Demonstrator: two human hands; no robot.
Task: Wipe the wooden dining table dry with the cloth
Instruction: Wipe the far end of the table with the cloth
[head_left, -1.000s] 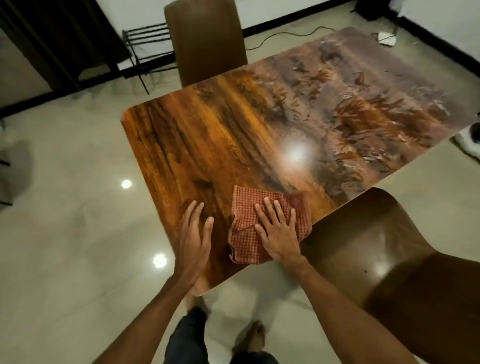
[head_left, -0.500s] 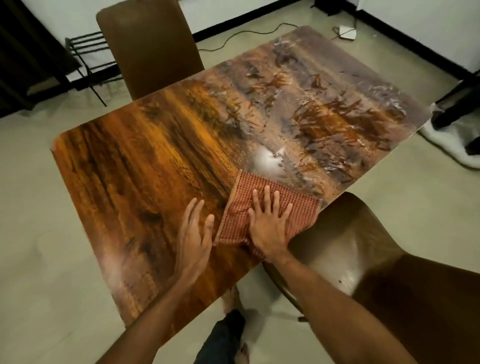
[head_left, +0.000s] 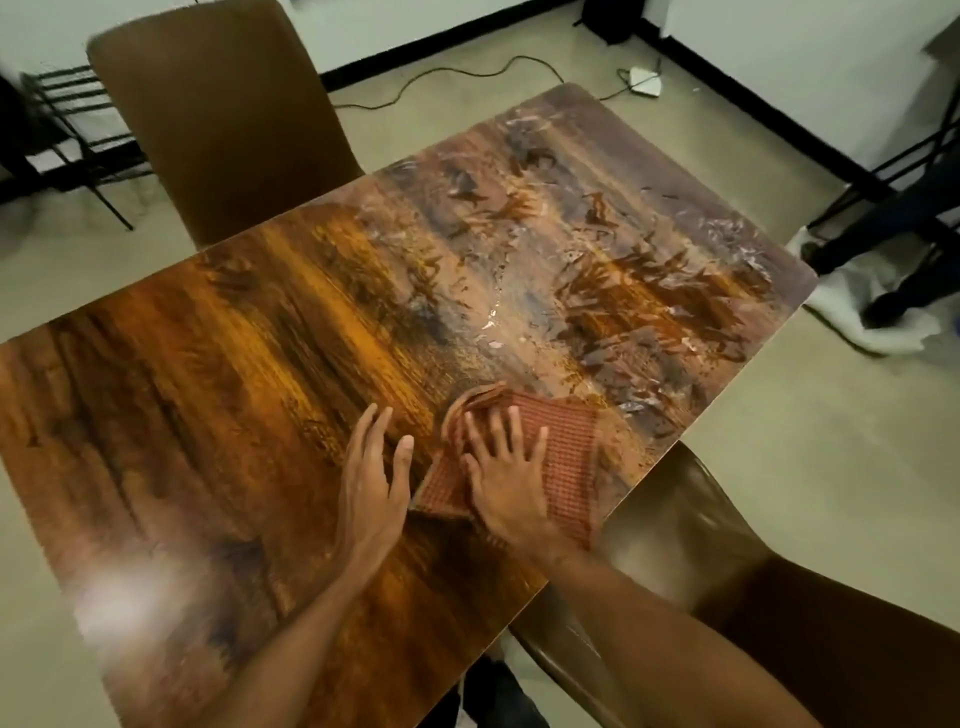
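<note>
A red checked cloth (head_left: 571, 457) lies flat on the wooden dining table (head_left: 218, 395), close to its near right edge. My right hand (head_left: 504, 467) presses down on the cloth with fingers spread. My left hand (head_left: 371, 483) rests flat on the bare wood just left of the cloth, holding nothing. The far right half of the table (head_left: 613, 260) is streaked with water and smears; the left half looks glossy and dark.
A brown chair (head_left: 223, 119) stands at the table's far side, another brown chair (head_left: 727, 597) at the near right under my right arm. A cable and white adapter (head_left: 644, 83) lie on the floor. A person's legs (head_left: 893, 239) stand on a white cloth at far right.
My right hand has pushed the cloth to the right along the near edge toward the wet part. My left hand followed alongside it. The view has shifted right and closer.
</note>
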